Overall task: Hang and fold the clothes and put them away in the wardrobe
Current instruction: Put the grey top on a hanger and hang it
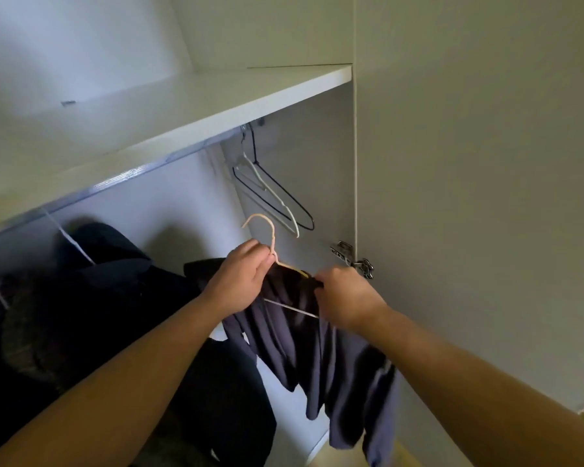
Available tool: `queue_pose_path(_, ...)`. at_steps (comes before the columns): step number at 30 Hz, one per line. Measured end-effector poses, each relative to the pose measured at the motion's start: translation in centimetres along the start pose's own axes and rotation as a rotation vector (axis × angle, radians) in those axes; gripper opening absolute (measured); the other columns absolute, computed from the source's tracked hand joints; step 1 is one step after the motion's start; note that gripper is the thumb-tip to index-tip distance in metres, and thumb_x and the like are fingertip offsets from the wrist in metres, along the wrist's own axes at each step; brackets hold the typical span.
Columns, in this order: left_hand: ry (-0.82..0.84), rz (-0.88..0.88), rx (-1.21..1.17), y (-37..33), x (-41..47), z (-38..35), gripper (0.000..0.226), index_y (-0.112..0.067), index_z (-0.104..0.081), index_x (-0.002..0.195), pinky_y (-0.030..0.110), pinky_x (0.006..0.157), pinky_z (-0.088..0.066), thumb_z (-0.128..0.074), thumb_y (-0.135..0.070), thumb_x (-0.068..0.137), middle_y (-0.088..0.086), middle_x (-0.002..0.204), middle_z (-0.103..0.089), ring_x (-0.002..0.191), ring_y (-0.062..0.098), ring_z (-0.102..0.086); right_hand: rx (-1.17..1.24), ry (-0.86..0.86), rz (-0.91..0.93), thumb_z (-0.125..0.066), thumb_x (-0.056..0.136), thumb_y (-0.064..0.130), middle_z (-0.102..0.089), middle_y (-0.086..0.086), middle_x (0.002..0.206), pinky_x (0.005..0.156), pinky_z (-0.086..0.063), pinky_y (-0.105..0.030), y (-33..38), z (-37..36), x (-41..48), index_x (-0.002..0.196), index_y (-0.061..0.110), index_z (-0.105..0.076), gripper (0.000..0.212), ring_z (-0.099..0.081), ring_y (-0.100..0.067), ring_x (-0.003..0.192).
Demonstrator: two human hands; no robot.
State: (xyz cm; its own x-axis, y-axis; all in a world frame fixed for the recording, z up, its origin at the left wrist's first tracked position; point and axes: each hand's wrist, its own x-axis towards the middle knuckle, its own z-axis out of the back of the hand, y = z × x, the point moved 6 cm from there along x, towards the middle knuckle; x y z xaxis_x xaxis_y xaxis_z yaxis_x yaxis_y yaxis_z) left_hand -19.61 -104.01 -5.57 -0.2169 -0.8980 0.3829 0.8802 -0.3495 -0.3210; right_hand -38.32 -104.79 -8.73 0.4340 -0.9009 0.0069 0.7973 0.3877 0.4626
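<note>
A dark blue-grey garment [321,358] hangs over a pale beige hanger [269,230] in front of the open wardrobe. My left hand [240,281] grips the hanger at the base of its hook. My right hand [346,298] pinches the garment's top edge at the hanger's right shoulder. The hook points up and left, below the rail [122,178] and apart from it. The cloth hangs down past my right forearm.
Two bare hangers, one black [284,193] and one white [277,197], hang at the rail's right end. Dark clothes [91,298] hang on the left. A white shelf [196,106] runs above the rail. The open door [469,197] with its hinge [343,251] stands on the right.
</note>
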Motion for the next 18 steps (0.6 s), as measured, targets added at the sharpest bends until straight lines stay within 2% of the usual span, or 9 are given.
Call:
queue_pose_path(4,0.006,0.075,-0.011,2.3,-0.2,0.2,0.037,-0.019,-0.070,0.120,0.040,0.087,-0.050,-0.038,-0.035,0.107,-0.002,0.102,-0.058,0.096,0.018,-0.060,-0.034,0.021,0.045,-0.056,0.093,0.025,-0.065,-0.012,0.102,0.073,-0.054,-0.037,0.2,-0.3,1.8,0.099,0.016,-0.065,0.014,-0.065,-0.036,0.092)
queue_pose_path(7,0.043,0.161,-0.027,4.5,0.1,0.1,0.048,-0.023,-0.063,0.130,0.038,0.088,-0.050,-0.036,-0.050,0.102,-0.005,0.104,-0.056,0.097,0.012,-0.057,-0.052,0.007,0.094,-0.055,0.097,0.034,-0.064,-0.011,0.103,0.071,-0.051,-0.038,1.0,-0.7,3.0,0.108,0.022,-0.059,0.017,-0.064,-0.036,0.092)
queue_pose_path(8,0.049,0.186,-0.025,5.3,0.3,0.2,0.053,-0.022,-0.064,0.127,0.038,0.088,-0.049,-0.033,-0.056,0.099,-0.006,0.103,-0.055,0.096,0.011,-0.056,-0.067,-0.002,0.115,-0.054,0.099,0.036,-0.064,-0.011,0.104,0.072,-0.052,-0.039,1.4,-0.9,3.5,0.110,0.023,-0.056,0.018,-0.064,-0.036,0.093)
queue_pose_path(10,0.042,0.219,-0.020,6.8,0.6,0.6,0.051,-0.024,-0.067,0.103,0.037,0.085,-0.048,-0.032,-0.060,0.097,-0.007,0.097,-0.053,0.092,0.012,-0.056,-0.077,-0.042,0.143,-0.049,0.102,0.041,-0.065,-0.009,0.105,0.072,-0.051,-0.039,2.3,-1.0,4.5,0.111,0.023,-0.054,0.021,-0.064,-0.035,0.094)
queue_pose_path(12,0.012,0.259,-0.023,8.1,0.9,1.3,0.040,-0.030,-0.055,0.077,0.036,0.079,-0.044,-0.037,-0.059,0.098,-0.007,0.088,-0.050,0.083,0.014,-0.055,-0.022,-0.078,0.159,-0.044,0.104,0.043,-0.065,-0.010,0.101,0.067,-0.047,-0.038,3.3,-0.9,5.4,0.108,0.021,-0.052,0.025,-0.063,-0.036,0.089)
queue_pose_path(15,-0.049,0.314,-0.021,10.1,1.3,2.2,0.041,-0.025,-0.050,0.072,0.031,0.072,-0.037,-0.042,-0.058,0.097,-0.005,0.084,-0.048,0.075,0.012,-0.052,0.134,-0.136,0.158,-0.040,0.106,0.040,-0.061,-0.011,0.092,0.065,-0.048,-0.041,4.9,-0.5,6.3,0.102,0.017,-0.048,0.024,-0.061,-0.040,0.082)
queue_pose_path(18,-0.058,0.330,0.017,12.0,1.5,2.9,0.038,-0.021,-0.052,0.077,0.027,0.070,-0.030,-0.052,-0.053,0.097,-0.002,0.087,-0.050,0.074,0.011,-0.049,0.183,-0.210,0.151,-0.041,0.105,0.037,-0.066,-0.015,0.098,0.069,-0.051,-0.045,5.9,-0.1,7.2,0.100,0.018,-0.050,0.022,-0.061,-0.042,0.084)
